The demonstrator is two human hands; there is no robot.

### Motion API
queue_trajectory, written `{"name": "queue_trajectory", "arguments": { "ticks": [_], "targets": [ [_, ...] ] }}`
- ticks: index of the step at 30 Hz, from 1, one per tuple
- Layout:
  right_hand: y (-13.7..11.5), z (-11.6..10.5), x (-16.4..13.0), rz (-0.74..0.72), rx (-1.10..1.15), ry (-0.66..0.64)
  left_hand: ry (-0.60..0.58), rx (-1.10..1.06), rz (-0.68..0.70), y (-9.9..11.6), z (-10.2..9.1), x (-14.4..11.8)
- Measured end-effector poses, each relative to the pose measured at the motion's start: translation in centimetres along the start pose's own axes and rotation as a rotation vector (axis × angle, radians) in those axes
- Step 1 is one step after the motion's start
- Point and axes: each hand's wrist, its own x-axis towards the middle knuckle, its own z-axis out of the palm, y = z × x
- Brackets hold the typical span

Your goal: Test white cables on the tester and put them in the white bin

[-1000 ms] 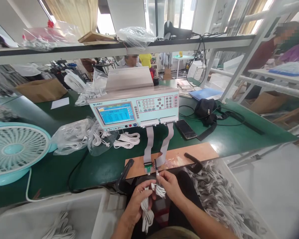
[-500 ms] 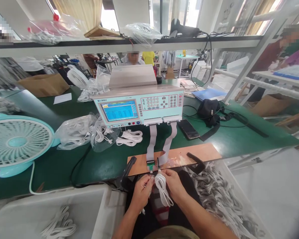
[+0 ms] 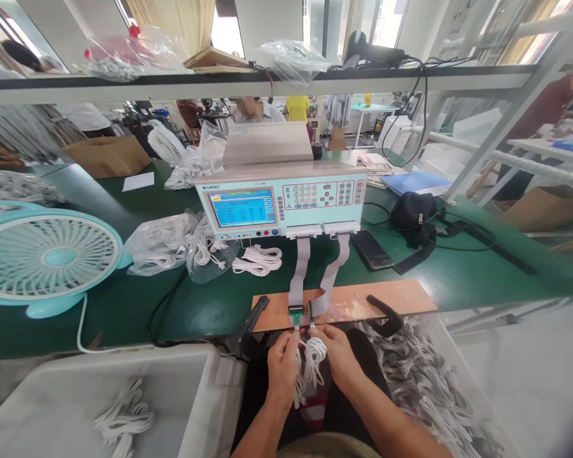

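Note:
A coiled white cable hangs between my hands at the table's front edge. My left hand pinches one plug end up at the green connector. My right hand holds the other end at the small socket beside it. Both sockets sit on a brown board and run by grey ribbon cables to the cable tester, whose blue screen is lit.
A white bin at lower left holds coiled cables. A heap of white cables fills the bin at right. A turquoise fan, bagged cables, a phone and a black pouch lie on the green table.
Both hands rose from my lap to the connectors at the board's edge, carrying the cable ends up to the sockets. The camera shifted slightly left.

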Motion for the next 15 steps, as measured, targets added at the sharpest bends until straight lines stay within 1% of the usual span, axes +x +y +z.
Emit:
{"name": "queue_trajectory", "arguments": {
  "ticks": [2,4,9,12,15],
  "targets": [
    [-0.1,0.1,-0.1,0.001,0.008,-0.007,0.027,-0.058,-0.021,-0.1,0.4,-0.2],
    [-0.2,0.1,-0.2,0.015,0.022,-0.016,0.026,-0.077,-0.028,-0.3,0.7,-0.3],
    [-0.3,0.1,-0.2,0.019,0.025,-0.059,-0.003,-0.047,-0.078,-0.8,0.6,0.0],
    [0.0,0.1,-0.2,0.020,0.025,-0.048,-0.020,-0.038,-0.069,-0.5,0.3,0.3],
    [0.1,0.1,-0.2,0.038,0.032,-0.065,-0.068,-0.041,-0.050,0.2,0.2,0.5]
  ]
}}
